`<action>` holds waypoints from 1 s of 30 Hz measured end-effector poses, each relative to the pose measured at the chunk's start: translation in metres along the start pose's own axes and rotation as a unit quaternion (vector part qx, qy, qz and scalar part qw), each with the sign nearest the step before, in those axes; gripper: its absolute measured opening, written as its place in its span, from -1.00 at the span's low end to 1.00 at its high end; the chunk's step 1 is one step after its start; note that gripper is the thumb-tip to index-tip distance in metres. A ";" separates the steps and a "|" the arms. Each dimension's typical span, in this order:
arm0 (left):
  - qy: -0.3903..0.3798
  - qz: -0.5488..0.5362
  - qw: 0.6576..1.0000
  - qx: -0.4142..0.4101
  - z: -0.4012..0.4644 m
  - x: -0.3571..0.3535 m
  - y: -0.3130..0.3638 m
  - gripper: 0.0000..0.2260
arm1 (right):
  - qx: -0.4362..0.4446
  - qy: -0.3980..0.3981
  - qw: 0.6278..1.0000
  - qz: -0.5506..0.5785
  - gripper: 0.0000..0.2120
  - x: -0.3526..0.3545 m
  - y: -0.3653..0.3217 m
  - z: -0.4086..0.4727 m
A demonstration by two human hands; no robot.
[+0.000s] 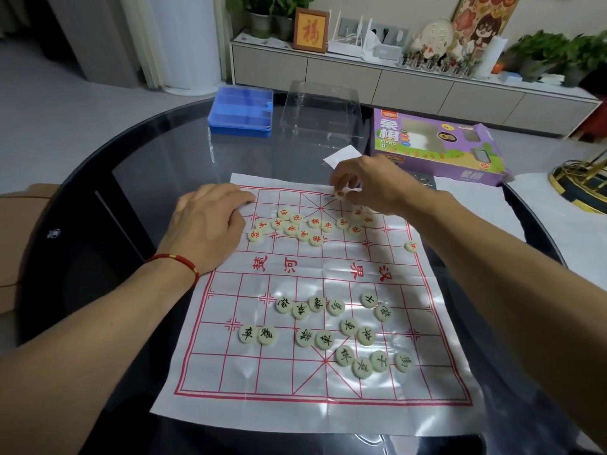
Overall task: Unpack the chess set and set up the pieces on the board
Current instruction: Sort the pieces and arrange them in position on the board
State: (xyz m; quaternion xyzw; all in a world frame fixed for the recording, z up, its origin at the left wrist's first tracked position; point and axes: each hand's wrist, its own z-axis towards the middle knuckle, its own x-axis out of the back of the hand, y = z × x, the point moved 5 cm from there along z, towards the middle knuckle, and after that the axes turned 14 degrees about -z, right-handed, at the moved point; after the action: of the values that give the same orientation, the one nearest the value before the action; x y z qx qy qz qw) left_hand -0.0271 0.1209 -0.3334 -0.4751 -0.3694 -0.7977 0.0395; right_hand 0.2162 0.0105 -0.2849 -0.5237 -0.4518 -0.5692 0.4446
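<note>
Xiangqi board (315, 284), a thin sheet, lies flat on the glass table (164, 152); right hand (374, 185) pinches one red-marked piece (341, 194) at the far palace edge, left hand (210, 224) presses the far-left corner with fingers loosely bent, holding nothing. Best to lower it square onto the intersection under the fingertips, keeping the left hand's pressure so the sheet can't slide, and avoid clipping the loose red pieces (295, 224) just nearer than the grip. Held piece's character is mostly covered by fingers, unreadable; black pieces (328, 330) sit scattered well nearer.

The purple box (437, 149) reads "XIANG QI" — the board (328, 270) bears "楚河", "汉界".
</note>
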 end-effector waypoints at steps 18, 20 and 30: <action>0.006 0.008 1.000 -0.004 -0.001 -0.001 0.005 -0.69 | 0.015 0.010 0.999 -0.045 -0.70 0.003 -0.002 -0.002; 0.004 0.009 1.000 -0.004 0.000 0.000 0.004 -0.69 | 0.024 0.029 0.998 -0.045 -0.74 0.011 -0.004 -0.009; 0.003 0.010 1.000 -0.006 0.000 -0.002 0.003 -0.70 | 0.073 -0.022 0.995 -0.062 -0.71 0.008 -0.026 -0.039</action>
State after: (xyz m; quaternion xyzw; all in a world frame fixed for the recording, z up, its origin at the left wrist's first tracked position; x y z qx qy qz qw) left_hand -0.0245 0.1187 -0.3334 -0.4769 -0.3595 -0.8008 0.0454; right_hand 0.1824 -0.0232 -0.2801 -0.4733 -0.5333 -0.5498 0.4351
